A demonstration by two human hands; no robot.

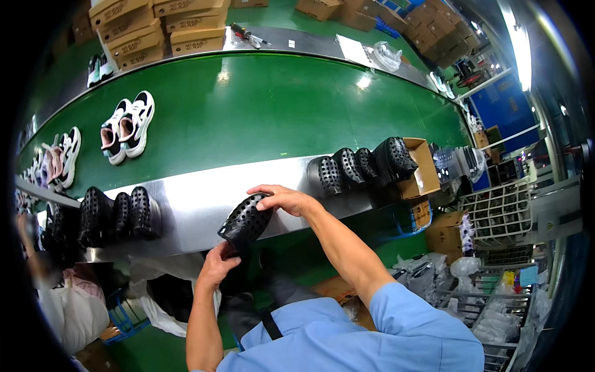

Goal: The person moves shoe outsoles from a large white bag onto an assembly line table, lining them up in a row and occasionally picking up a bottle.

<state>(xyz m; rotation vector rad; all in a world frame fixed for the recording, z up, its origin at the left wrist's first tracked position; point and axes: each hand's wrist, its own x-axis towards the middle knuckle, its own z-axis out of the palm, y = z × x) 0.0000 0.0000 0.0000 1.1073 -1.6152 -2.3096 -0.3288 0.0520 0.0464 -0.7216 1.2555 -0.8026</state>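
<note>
Both my hands hold a black shoe form (245,222), a shell with many round holes, tilted over the front edge of the steel ledge (186,201). My left hand (215,265) grips its lower end, the fingers partly hidden beneath it. On its upper end, my right hand (284,199) is closed with thumb and fingers around the rim. Several similar black shoe forms (144,214) stand on the ledge to the left. More black shoe forms (351,167) line up to the right, beside an open cardboard box (423,168).
Beyond the ledge runs a green conveyor belt (248,105), carrying a pair of white and black sneakers (131,127) and more shoes (62,158) at left. Stacked shoe boxes (195,40) stand on its far side. A wire rack (496,310) with plastic bags is at right.
</note>
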